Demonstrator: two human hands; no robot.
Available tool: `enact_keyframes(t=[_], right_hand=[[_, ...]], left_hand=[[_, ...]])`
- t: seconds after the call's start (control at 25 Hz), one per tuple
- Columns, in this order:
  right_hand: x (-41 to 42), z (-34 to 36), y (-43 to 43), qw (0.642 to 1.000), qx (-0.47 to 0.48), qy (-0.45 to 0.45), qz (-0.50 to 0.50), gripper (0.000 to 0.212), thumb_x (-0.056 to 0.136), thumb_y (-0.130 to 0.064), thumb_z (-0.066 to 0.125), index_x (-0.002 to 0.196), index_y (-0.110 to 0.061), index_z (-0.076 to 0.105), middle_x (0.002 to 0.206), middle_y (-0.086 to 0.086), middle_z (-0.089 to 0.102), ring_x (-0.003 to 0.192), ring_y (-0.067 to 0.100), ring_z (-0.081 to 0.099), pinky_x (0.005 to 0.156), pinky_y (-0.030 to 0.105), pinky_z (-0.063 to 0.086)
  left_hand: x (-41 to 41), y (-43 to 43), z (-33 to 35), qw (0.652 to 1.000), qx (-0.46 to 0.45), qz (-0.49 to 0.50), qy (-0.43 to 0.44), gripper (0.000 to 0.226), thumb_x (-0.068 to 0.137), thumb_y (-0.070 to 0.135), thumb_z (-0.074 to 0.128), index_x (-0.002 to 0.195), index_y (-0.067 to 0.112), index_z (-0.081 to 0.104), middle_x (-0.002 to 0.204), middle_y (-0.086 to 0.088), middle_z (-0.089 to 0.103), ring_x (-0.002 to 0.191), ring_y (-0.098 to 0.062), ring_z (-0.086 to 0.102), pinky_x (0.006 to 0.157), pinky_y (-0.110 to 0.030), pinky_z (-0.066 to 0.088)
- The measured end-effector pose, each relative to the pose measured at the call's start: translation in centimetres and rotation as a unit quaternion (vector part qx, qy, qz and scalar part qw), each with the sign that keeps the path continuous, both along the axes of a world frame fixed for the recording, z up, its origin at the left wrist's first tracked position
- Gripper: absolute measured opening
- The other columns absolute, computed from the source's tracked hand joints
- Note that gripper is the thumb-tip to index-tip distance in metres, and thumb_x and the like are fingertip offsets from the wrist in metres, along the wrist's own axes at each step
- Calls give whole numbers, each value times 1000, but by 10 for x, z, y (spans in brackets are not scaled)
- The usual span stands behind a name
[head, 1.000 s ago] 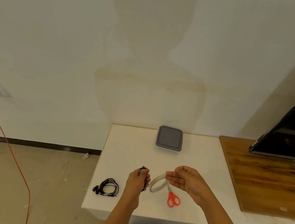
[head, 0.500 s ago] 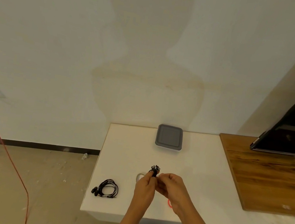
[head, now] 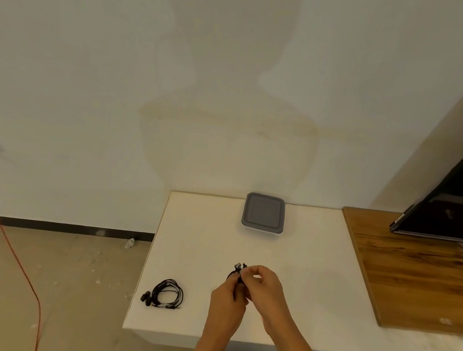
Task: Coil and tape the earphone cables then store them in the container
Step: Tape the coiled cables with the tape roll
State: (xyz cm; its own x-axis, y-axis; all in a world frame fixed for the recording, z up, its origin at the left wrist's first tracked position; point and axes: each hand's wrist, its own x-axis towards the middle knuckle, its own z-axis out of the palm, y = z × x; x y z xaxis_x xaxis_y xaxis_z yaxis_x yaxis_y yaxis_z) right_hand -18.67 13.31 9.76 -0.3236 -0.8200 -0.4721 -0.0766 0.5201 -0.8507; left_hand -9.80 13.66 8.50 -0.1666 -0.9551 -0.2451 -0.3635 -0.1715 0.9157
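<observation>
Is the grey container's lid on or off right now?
On. The container shows an unbroken flat grey top covering it edge to edge; no interior visible.

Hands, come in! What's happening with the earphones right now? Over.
Both busy: left hand and right hand grip one coiled earphone bundle. The other earphones lie coiled on the table, left. Grey-lidded container shut at back. Nothing blocking.
</observation>
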Motion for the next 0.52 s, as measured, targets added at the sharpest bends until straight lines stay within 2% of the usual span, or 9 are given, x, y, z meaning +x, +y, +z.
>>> enact_keyframes(t=[0.08,0.2,0.4,0.52], right_hand=[[-4,1,3,999,-2,-38,-8,9,95,-21,49,99,-15,54,93,7,68,87,21,68,75,31,58],[-8,3,6,996,12,-87,-16,10,95,-22,49,102,-16,51,99,7,69,88,17,69,68,20,53],[-13,-3,6,991,32,-126,-12,25,93,-28,55,100,-5,61,96,10,72,87,18,71,81,28,56],[-13,0,8,984,13,-177,-13,27,96,-25,50,94,-2,65,91,13,72,84,19,71,75,26,54]], left_hand=[[1,-1,-1,1000,11,4,-5,32,96,6,37,107,24,61,81,0,67,66,-5,61,61,-9,46],[0,-2,-3,999,32,16,-2,25,96,10,38,99,16,63,83,-8,68,66,-9,56,59,-13,44],[-1,2,-5,1000,7,13,8,17,96,19,47,96,16,64,67,5,59,51,-1,48,52,-12,40],[-2,1,-5,1000,-11,21,6,14,95,20,49,92,18,62,64,6,56,50,2,49,52,-11,40]])
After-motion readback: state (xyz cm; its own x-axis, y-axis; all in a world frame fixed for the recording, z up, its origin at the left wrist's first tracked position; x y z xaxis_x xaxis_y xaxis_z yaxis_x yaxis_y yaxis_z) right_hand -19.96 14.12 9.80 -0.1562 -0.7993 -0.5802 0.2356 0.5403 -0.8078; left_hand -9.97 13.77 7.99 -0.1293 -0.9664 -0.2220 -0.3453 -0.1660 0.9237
